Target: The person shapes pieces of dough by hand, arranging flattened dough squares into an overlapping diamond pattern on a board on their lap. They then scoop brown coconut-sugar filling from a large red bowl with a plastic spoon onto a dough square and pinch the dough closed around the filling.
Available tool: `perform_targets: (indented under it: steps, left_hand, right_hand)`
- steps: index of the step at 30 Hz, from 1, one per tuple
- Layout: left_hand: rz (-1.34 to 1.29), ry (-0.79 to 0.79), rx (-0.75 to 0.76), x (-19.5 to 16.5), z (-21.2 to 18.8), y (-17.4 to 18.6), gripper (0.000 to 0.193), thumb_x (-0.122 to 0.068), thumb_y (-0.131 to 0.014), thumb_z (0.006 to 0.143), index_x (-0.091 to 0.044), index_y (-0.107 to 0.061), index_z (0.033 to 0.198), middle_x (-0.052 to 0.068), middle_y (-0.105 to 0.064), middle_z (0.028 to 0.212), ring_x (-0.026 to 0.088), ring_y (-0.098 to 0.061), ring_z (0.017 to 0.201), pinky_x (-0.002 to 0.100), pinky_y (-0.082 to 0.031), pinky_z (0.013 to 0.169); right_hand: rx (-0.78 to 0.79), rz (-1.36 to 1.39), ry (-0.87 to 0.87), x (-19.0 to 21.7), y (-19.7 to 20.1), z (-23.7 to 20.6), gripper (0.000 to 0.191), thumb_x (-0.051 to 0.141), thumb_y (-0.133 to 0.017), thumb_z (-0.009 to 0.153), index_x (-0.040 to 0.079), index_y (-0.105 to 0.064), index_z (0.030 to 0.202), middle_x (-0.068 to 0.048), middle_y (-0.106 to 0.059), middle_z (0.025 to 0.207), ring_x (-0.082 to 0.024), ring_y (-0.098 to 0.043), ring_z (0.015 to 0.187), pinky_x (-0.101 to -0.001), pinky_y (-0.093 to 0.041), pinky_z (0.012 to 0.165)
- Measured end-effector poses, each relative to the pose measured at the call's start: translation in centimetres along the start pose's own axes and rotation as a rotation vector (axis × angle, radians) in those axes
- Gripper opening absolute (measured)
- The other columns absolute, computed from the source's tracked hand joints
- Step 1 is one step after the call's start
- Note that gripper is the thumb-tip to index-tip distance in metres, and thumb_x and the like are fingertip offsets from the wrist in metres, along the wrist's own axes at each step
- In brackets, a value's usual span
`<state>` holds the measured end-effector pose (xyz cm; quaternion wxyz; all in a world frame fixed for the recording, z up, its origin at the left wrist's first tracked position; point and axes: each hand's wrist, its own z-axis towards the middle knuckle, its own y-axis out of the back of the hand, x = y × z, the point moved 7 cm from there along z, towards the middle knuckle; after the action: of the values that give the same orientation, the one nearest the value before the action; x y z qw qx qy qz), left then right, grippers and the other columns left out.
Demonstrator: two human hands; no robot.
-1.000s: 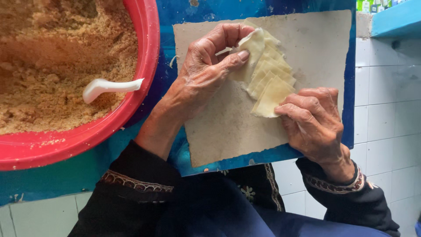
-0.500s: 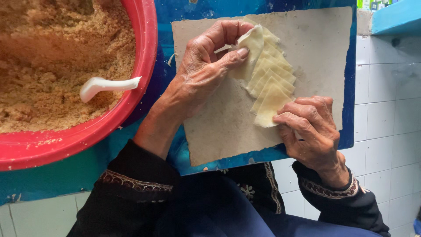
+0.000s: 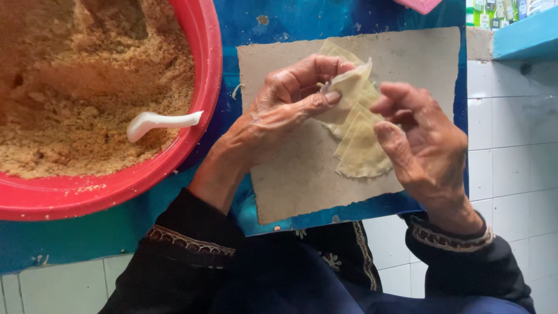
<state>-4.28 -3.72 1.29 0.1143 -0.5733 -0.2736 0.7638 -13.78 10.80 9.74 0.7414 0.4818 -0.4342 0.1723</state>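
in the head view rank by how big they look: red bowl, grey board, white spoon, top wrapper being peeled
1. red bowl, cut off by the frame
2. grey board
3. white spoon and top wrapper: look alike, unsure

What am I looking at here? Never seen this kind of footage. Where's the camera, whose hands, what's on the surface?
There is no machine here: a person works with two bare hands, filmed by a camera worn on their head and looking down.

On the blue surface lies a grey board with a fanned stack of thin, pale dough wrappers. The left hand pinches the top wrapper between thumb and fingers, lifting it off the stack. The right hand hovers beside the stack, fingers curled, holding nothing that I can see.

To the left is a red basin of brown crumbly filling with a white spoon resting in it.
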Motion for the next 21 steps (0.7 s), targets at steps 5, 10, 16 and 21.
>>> perform_targets:
  steps: [5,10,16,21]
  left_hand:
    - [0.029,0.000,0.006,0.0,0.1,-0.1,0.037,-0.017,-0.067,0.107,-0.004,-0.061,0.141,0.003,-0.066,0.131,0.012,-0.062,0.125,0.031,-0.052,0.113]
    - [-0.043,0.101,-0.074,1.1,0.3,0.5,0.036,-0.023,-0.061,0.107,-0.003,-0.063,0.137,0.004,-0.069,0.121,0.012,-0.066,0.112,0.030,-0.057,0.103]
    - [-0.087,0.095,-0.056,1.0,0.3,0.5,0.032,-0.018,-0.066,0.105,-0.001,-0.063,0.132,0.004,-0.070,0.117,0.011,-0.068,0.105,0.031,-0.059,0.094]
    - [-0.087,0.046,-0.043,1.1,0.3,0.6,0.033,-0.016,-0.068,0.105,0.000,-0.062,0.133,0.005,-0.068,0.118,0.011,-0.066,0.103,0.031,-0.059,0.091]
  right_hand:
    - [0.167,0.193,-0.095,-1.0,-1.2,2.2,0.023,0.011,-0.070,0.106,-0.002,-0.064,0.123,-0.009,-0.069,0.115,-0.010,-0.065,0.102,-0.0255,-0.056,0.089]
    - [0.076,0.296,-0.166,-1.7,-0.8,2.2,0.022,0.010,-0.068,0.107,-0.003,-0.064,0.124,-0.010,-0.072,0.112,-0.011,-0.069,0.101,-0.0257,-0.058,0.093]
    - [0.003,0.151,-0.076,-1.4,-0.5,2.8,0.024,0.011,-0.071,0.109,-0.002,-0.064,0.128,-0.007,-0.071,0.111,-0.010,-0.066,0.098,-0.0258,-0.056,0.093]
    - [-0.094,-0.385,0.244,1.4,-1.2,2.9,0.027,0.015,-0.079,0.107,0.001,-0.062,0.123,-0.008,-0.068,0.107,-0.020,-0.063,0.106,-0.0327,-0.051,0.093]
